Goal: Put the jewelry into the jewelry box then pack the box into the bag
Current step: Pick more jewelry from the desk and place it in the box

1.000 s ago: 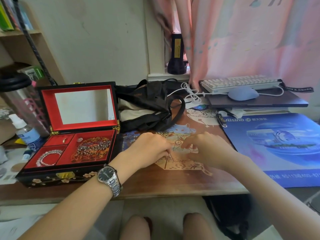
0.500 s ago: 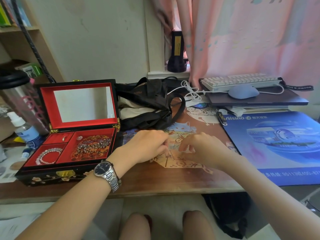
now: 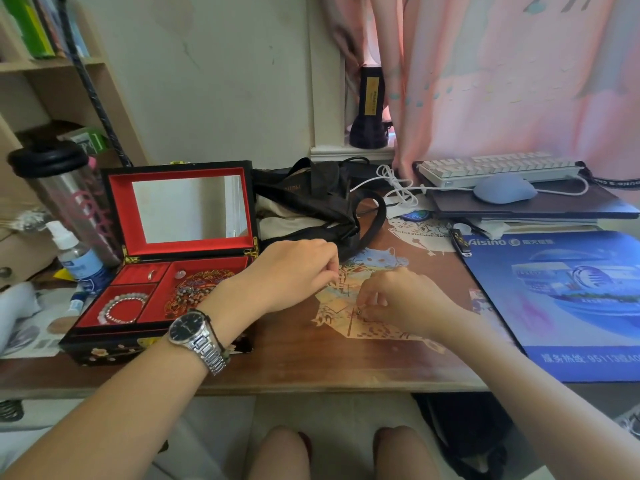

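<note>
Bag (image 3: 311, 206) behind open jewelry box (image 3: 173, 271), touching.

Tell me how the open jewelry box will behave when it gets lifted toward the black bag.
The jewelry box looks rigid, so it should not flex. Its lid stands open, so it may swing or tip the box backward unless closed first. The beaded bracelet and small ring lie loose in their compartments and would likely slide if it tilts.

The hands have drawn apart: the left hand (image 3: 294, 271) has slid toward ten o'clock, nearer the jewelry box (image 3: 166, 271), while the right hand (image 3: 398, 299) now pinches a small dark bead (image 3: 359, 311) against the counter (image 3: 294, 362).
</note>
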Motion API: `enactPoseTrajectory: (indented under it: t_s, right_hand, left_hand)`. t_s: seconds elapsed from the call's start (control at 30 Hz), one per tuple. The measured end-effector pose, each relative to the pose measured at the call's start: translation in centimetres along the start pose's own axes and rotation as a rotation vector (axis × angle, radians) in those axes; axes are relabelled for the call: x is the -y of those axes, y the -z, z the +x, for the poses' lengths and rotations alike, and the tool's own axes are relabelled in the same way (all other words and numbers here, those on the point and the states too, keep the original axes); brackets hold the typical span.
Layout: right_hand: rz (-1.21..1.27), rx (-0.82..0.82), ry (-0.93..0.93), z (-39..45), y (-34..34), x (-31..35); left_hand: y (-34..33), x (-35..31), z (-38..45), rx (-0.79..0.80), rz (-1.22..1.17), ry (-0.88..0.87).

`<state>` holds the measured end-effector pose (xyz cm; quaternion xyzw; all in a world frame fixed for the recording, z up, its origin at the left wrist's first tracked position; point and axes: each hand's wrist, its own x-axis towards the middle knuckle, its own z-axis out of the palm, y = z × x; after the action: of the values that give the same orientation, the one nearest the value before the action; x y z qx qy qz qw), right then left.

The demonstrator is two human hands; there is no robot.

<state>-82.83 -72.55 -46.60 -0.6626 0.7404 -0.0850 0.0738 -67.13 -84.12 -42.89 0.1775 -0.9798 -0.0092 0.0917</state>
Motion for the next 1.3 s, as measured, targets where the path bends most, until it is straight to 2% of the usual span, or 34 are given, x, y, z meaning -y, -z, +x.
enactPoseTrajectory:
  t_s: [0.5, 0.7, 1.0, 1.3]
  right_hand:
    - [-0.002, 0.006, 0.016, 0.6, 0.0, 0.7]
    - [0.031, -0.076, 0.035, 1.8, 1.8, 1.7]
    - [0.114, -0.131, 0.158, 5.1, 5.3, 6.1]
    - [0.122, -0.162, 0.296, 8.6, 5.5, 12.1]
  left_hand:
    - [0.7, 1.8, -1.6, 0.02, -0.053, 0.049]
    - [1.7, 3.1, -2.9, 0.006, -0.07, 0.088]
    - [3.5, 7.2, -7.0, -0.007, -0.065, 0.206]
    - [5.7, 11.5, -11.7, -0.058, -0.064, 0.328]
